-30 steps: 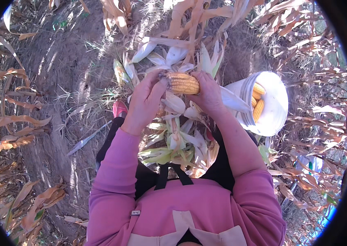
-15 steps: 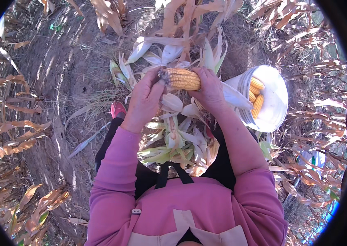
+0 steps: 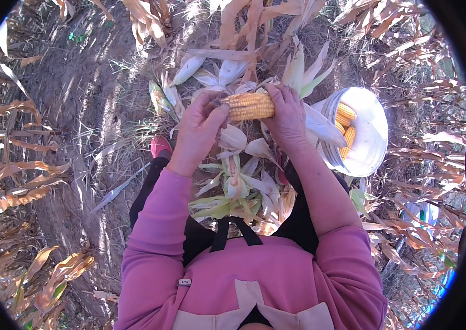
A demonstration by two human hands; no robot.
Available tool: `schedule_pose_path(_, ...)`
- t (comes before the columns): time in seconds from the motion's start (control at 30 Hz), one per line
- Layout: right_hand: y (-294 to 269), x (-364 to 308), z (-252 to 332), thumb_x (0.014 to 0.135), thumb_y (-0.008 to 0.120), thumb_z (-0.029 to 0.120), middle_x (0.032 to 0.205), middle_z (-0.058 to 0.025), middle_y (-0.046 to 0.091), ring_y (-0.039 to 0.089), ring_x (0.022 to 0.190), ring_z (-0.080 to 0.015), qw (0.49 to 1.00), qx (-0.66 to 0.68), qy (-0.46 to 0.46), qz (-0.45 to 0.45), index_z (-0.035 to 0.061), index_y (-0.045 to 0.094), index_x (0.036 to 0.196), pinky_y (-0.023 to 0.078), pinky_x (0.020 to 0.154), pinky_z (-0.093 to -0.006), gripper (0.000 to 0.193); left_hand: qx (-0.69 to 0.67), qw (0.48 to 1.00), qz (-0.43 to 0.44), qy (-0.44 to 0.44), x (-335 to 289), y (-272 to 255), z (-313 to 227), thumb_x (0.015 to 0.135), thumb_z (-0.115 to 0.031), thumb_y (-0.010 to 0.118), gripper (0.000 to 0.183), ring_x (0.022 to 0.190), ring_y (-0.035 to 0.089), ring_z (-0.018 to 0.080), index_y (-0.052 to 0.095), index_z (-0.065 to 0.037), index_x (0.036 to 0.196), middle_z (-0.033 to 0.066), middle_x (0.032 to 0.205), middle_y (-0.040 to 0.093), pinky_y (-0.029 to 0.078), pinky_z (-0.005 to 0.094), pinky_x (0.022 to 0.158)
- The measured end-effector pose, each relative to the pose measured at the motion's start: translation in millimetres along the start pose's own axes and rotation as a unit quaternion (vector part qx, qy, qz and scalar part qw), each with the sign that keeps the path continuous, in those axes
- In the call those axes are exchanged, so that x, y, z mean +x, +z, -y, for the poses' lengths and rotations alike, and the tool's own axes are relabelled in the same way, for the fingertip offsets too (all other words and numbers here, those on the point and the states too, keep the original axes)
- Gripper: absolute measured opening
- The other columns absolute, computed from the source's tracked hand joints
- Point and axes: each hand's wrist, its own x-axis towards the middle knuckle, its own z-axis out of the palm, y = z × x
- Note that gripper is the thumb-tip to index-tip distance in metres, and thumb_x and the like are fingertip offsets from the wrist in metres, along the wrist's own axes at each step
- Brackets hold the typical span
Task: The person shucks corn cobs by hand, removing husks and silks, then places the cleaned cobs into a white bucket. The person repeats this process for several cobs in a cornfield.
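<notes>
A yellow ear of corn (image 3: 249,106) lies level between my two hands, its kernels bare. My left hand (image 3: 202,125) pinches its left end, thumb and fingers closed on the tip. Round the other end my right hand (image 3: 289,118) is wrapped, and pale husk leaves (image 3: 295,69) stick up and fan out beside it. Another pale husk leaf (image 3: 323,125) spreads from under this hand toward the bucket. The ear's stalk end is hidden by my right hand.
A white bucket (image 3: 375,135) leans at the right with several bare yellow ears (image 3: 349,142) inside. Unhusked ears (image 3: 189,70) and loose husks (image 3: 236,184) litter the ground between and beyond my legs. Dry corn stalks (image 3: 18,190) border both sides.
The ear has shifted slightly right. Its dark, silky left tip, seen before, is now mostly covered by my left fingers. The husk leaves above my right hand have spread further out to the right.
</notes>
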Motion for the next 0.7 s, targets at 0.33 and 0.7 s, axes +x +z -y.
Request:
schedule_pose_path(0.33, 7, -2, -6, 0.062, 0.079, 0.014, 0.117, -0.0081, 0.057, 0.053, 0.112, -0.0297, 1.000, -0.026, -0.005, 0.003, 0.0150, 0.054, 0.122, 0.042, 0.093, -0.0470, 0.065, 0.099, 0.994, 0.014, 0.031, 2, -5, 16, 0.093, 0.001, 0.044, 0.024, 0.071, 0.053, 0.0040, 0.055, -0.003, 0.114, 0.0004, 0.091, 0.060, 0.044, 0.0193, 0.058)
schedule_pose_path(0.7, 5, 0, -6, 0.063, 0.080, 0.015, 0.114, -0.0063, 0.056, 0.053, 0.110, -0.0301, 1.000, -0.024, -0.006, -0.001, 0.0145, 0.053, 0.120, 0.042, 0.091, -0.0473, 0.063, -0.046, 0.998, 0.002, -0.042, -1, -5, 3, 0.099, -0.011, 0.048, 0.019, 0.074, 0.056, 0.0057, 0.056, -0.004, 0.115, 0.0008, 0.090, 0.061, 0.046, 0.0210, 0.062)
